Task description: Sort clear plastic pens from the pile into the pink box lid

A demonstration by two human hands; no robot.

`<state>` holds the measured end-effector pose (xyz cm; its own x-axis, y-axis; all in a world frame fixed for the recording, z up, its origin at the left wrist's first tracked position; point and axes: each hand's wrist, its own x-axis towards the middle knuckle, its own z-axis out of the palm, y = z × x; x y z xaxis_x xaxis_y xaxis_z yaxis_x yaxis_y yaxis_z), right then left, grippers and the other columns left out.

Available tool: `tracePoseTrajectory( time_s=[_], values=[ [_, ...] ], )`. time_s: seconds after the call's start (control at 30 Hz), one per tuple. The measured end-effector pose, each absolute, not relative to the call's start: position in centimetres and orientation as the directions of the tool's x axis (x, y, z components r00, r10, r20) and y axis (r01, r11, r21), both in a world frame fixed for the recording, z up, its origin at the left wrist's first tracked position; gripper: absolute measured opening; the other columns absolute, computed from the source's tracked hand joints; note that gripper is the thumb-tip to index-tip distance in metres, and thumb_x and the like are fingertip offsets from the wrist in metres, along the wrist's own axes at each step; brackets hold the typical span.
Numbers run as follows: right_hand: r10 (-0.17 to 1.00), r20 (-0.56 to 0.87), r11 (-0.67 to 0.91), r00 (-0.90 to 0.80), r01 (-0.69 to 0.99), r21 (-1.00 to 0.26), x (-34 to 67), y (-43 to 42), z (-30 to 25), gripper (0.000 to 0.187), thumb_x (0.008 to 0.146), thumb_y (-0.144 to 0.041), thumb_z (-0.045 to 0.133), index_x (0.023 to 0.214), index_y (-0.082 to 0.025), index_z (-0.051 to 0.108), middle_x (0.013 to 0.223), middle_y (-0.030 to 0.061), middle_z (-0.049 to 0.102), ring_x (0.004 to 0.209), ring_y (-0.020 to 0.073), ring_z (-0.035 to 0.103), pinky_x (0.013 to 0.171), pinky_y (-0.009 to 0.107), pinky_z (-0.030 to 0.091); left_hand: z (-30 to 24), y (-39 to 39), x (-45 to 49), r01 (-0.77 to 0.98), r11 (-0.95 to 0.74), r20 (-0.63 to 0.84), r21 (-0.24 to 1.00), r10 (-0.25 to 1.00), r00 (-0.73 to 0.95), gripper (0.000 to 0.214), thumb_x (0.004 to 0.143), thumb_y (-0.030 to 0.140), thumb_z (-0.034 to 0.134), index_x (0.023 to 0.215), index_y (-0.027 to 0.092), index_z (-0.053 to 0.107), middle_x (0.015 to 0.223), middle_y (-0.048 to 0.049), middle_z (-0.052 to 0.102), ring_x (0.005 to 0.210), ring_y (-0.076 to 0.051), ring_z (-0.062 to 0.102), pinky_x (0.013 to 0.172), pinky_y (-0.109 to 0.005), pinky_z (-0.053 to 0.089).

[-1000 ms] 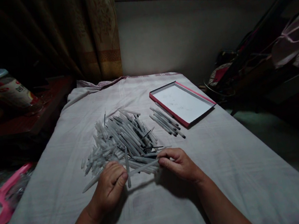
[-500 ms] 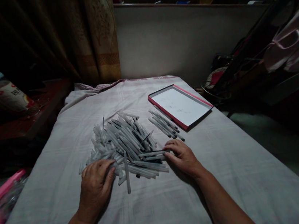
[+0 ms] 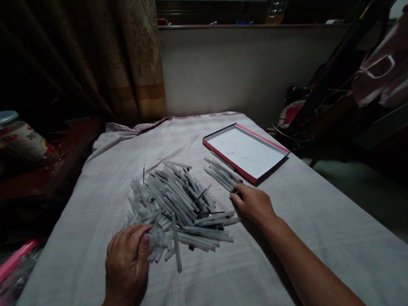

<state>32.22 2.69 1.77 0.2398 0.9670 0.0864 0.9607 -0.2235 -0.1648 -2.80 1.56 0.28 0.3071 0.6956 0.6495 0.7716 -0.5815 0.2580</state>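
A loose pile of translucent grey pens [image 3: 174,194] lies mid-table, pointing many ways. My left hand [image 3: 125,258] rests at the pile's near left side, fingers curled round some clear plastic pieces [image 3: 157,238] that I cannot make out well. A small row of pens [image 3: 221,171] lies side by side, right of the pile. At the near end of this row is my right hand [image 3: 251,203], closed, with thumb and fingertips pinching a pen's dark end. One pen [image 3: 176,242] sticks out from the pile's front edge, near my left hand.
A shallow red-edged box lid [image 3: 246,150] with a white inside lies beyond the row. Pale checked cloth [image 3: 215,292] covers the table. A lidded jar [image 3: 10,138] stands on a red surface at left, and a pink plastic handle [image 3: 7,274] is below it.
My right hand has moved from the pile's right edge away to the near end of the pen row. My left hand has shifted slightly, still at the pile. The camera view has tilted up a little.
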Motion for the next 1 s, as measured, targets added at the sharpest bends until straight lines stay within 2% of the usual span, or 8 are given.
tracePoseTrajectory(
  time_s=[0.17,0.27,0.37,0.47,0.57,0.67,0.83,1.0],
  values=[
    [0.973,0.015,-0.229,0.229,0.973,-0.035,31.4,3.3,2.5,0.026,0.091,-0.040,0.055,0.091,-0.021,0.073,0.087,0.0125,0.077,0.075,0.0236,0.071,0.060,0.029,0.042,-1.9,2.6,-6.4,0.935,-0.261,0.581,0.239,0.810,0.077,0.044,0.098,0.042,0.039,0.130,0.017,0.055,0.135,-0.0201,0.056,0.128,-0.038,0.049,0.107,-0.061,0.034],
    [0.975,-0.008,-0.221,0.220,0.975,-0.020,31.2,3.5,2.5,0.027,0.093,-0.036,0.052,0.091,-0.019,0.072,0.088,0.0131,0.077,0.077,0.0243,0.072,0.061,0.029,0.041,-3.9,3.0,-7.2,0.929,-0.163,0.481,0.333,0.877,-0.019,0.058,0.098,0.050,0.029,0.138,0.013,0.049,0.139,-0.0220,0.053,0.130,-0.036,0.049,0.106,-0.058,0.040],
    [0.971,0.027,-0.234,0.238,0.965,-0.116,31.2,3.0,2.2,0.026,0.092,-0.034,0.051,0.090,-0.019,0.072,0.087,0.0120,0.077,0.077,0.0253,0.071,0.062,0.030,0.042,-5.1,2.9,-6.0,0.914,-0.160,0.408,0.373,0.913,-0.007,0.067,0.096,0.056,0.028,0.141,0.009,0.045,0.142,-0.0214,0.051,0.131,-0.034,0.049,0.109,-0.054,0.040],
    [0.941,0.150,-0.231,0.304,0.898,-0.375,31.6,1.9,1.2,0.025,0.088,-0.035,0.053,0.089,-0.019,0.071,0.083,0.0098,0.076,0.075,0.0246,0.071,0.065,0.030,0.045,-5.2,2.6,-3.6,0.901,-0.197,0.411,0.387,0.911,0.023,0.065,0.096,0.055,0.032,0.144,0.013,0.041,0.148,-0.0191,0.046,0.137,-0.032,0.042,0.112,-0.053,0.037],
    [0.863,0.287,-0.114,0.415,0.715,-0.690,31.8,0.7,-0.2,0.029,0.084,-0.043,0.056,0.088,-0.018,0.069,0.080,0.0084,0.075,0.071,0.0231,0.070,0.067,0.031,0.049,-4.9,2.2,-1.2,0.898,-0.196,0.421,0.394,0.907,0.013,0.064,0.096,0.055,0.035,0.144,0.012,0.041,0.149,-0.0210,0.043,0.139,-0.033,0.040,0.113,-0.055,0.036],
    [0.786,0.304,0.017,0.538,0.474,-0.881,31.6,0.2,-1.3,0.033,0.081,-0.048,0.060,0.088,-0.017,0.066,0.077,0.0068,0.073,0.067,0.0214,0.069,0.066,0.032,0.052,-4.7,1.9,0.9,0.887,-0.203,0.449,0.414,0.894,-0.005,0.064,0.096,0.054,0.039,0.145,0.013,0.040,0.151,-0.0211,0.039,0.142,-0.034,0.035,0.113,-0.055,0.035],
    [0.729,0.212,0.144,0.651,0.157,-0.977,31.0,0.5,-1.4,0.029,0.075,-0.044,0.067,0.087,-0.018,0.061,0.069,0.0008,0.069,0.059,0.0162,0.067,0.052,0.024,0.049,-4.7,1.2,3.9,0.857,-0.229,0.493,0.462,0.869,-0.033,0.062,0.095,0.050,0.045,0.147,0.018,0.037,0.156,-0.0183,0.032,0.147,-0.034,0.027,0.116,-0.056,0.030],
    [0.684,-0.084,0.156,0.725,-0.258,-0.953,31.7,1.1,-0.6,0.036,0.061,-0.041,0.073,0.084,-0.021,0.054,0.059,-0.0054,0.066,0.048,0.0114,0.063,0.040,0.016,0.043,-4.3,1.0,4.0,0.830,-0.271,0.488,0.488,0.873,-0.001,0.060,0.095,0.050,0.046,0.146,0.019,0.040,0.156,-0.0181,0.033,0.146,-0.033,0.029,0.115,-0.057,0.031]
  ],
)
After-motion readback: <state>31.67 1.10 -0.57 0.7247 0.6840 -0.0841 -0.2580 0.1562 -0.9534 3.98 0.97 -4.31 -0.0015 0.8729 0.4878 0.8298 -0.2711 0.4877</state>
